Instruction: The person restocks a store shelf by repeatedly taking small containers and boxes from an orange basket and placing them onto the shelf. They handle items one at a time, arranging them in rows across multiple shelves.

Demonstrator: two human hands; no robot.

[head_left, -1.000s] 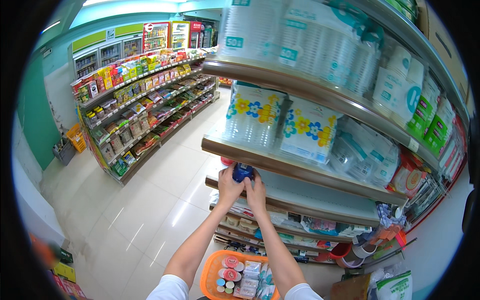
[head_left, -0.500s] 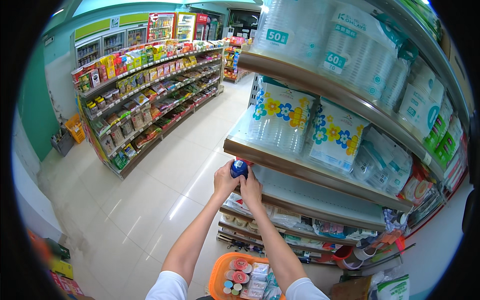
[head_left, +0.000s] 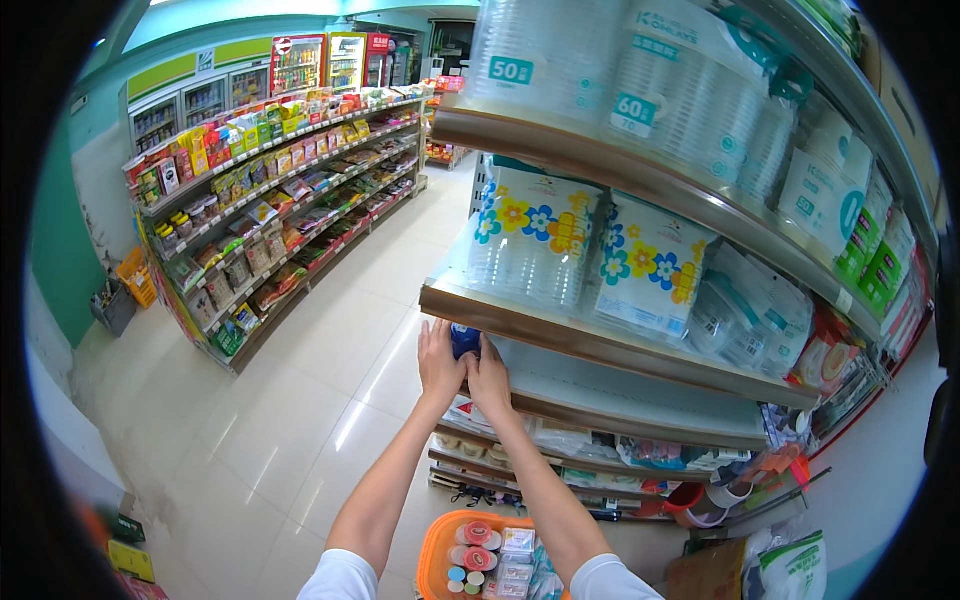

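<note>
Both my hands are wrapped round a small blue container point(head_left: 464, 341), with my left hand point(head_left: 438, 362) against its left side and my right hand point(head_left: 488, 378) against its right. The container is at the left end of a nearly bare shelf point(head_left: 620, 391), under the overhanging board of the shelf above. That board partly hides its top, and my fingers cover its sides. I cannot tell whether it rests on the shelf. Below my forearms is an orange basket point(head_left: 436, 540) holding red-lidded jars point(head_left: 477, 534), small clear packs point(head_left: 516, 545) and several round-topped pieces.
Just above my hands a shelf edge point(head_left: 600, 341) juts out, carrying flower-print packs of clear cups point(head_left: 535, 230). Lower shelves hold bagged goods point(head_left: 570, 437). Tiled floor point(head_left: 330, 350) runs along the left, between this rack and a snack shelf point(head_left: 270, 210). Buckets point(head_left: 690, 503) stand lower right.
My hands have pushed the blue container farther in under the upper shelf board, so its top is now partly covered. The view has shifted slightly to the right.
</note>
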